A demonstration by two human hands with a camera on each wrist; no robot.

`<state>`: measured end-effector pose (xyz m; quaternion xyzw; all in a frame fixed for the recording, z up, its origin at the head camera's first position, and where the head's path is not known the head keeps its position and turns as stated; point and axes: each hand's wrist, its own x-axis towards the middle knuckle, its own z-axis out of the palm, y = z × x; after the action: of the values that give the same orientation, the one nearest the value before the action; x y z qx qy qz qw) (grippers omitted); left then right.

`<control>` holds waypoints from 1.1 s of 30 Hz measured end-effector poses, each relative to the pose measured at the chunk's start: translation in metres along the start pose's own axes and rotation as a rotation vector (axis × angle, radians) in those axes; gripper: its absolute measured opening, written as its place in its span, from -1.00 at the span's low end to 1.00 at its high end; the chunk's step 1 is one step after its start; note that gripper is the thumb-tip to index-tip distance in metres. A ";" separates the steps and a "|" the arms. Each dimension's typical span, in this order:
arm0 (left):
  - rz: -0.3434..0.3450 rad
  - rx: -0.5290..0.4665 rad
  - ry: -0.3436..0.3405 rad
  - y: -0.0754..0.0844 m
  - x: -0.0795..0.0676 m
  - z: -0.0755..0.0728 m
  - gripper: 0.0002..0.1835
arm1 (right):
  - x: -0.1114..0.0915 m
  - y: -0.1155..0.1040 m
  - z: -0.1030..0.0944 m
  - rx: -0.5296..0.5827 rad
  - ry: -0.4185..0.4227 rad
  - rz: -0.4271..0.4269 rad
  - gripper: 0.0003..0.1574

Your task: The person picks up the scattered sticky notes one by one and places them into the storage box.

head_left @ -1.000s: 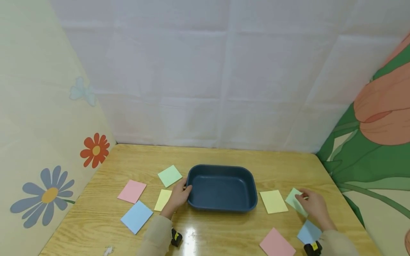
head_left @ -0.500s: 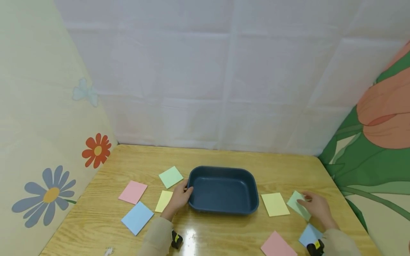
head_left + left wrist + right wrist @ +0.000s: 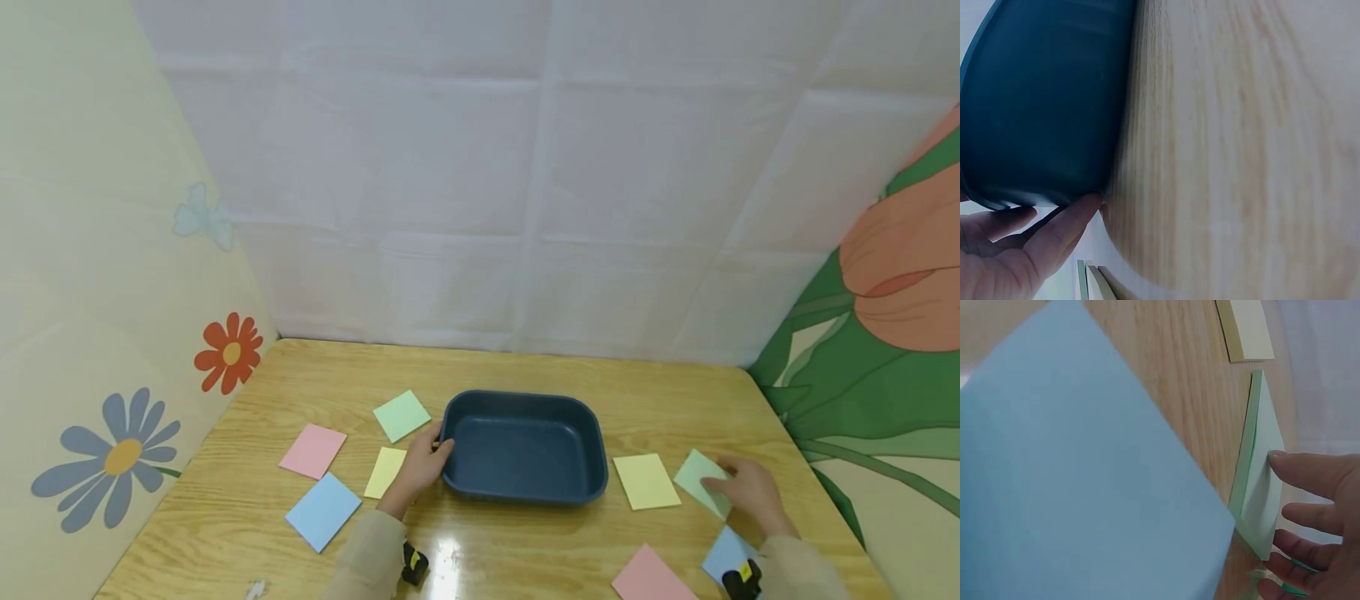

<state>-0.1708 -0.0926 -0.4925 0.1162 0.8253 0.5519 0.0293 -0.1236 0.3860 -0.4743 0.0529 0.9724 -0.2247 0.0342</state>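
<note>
In the head view, my left hand (image 3: 422,462) grips the left end of a dark blue rectangular dish (image 3: 525,454), thumb at the rim. In the left wrist view its fingers (image 3: 1063,228) press against the dish's end wall, low by the tabletop. To the right, my right hand (image 3: 753,492) is at a pale green sticky note pad (image 3: 701,479) lying on the table. In the right wrist view the thumb touches the pad's top, and the loosely bent fingers (image 3: 1307,515) are right at its far edge. A thin dark gap shows along the pad's near side.
Right of the dish lie yellow (image 3: 647,481), pink (image 3: 652,575) and blue (image 3: 727,550) note pads. Left of it are green (image 3: 402,415), pink (image 3: 312,450), blue (image 3: 322,511) and yellow (image 3: 384,471) ones. A small white scrap (image 3: 257,589) lies near the front edge.
My right hand has drawn slightly toward the front over the green pad. My left hand and the dish keep their place; the whole view shifts a little.
</note>
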 end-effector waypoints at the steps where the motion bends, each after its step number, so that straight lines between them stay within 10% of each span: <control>1: -0.001 0.001 -0.001 0.000 0.000 0.000 -0.57 | 0.000 0.001 0.000 -0.002 0.000 -0.001 -0.29; 33: -0.021 -0.008 0.008 -0.002 0.001 0.000 -0.57 | 0.000 -0.004 -0.003 0.039 -0.012 0.073 -0.30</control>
<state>-0.1720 -0.0930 -0.4944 0.1051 0.8243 0.5554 0.0324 -0.1242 0.3840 -0.4699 0.0878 0.9651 -0.2423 0.0472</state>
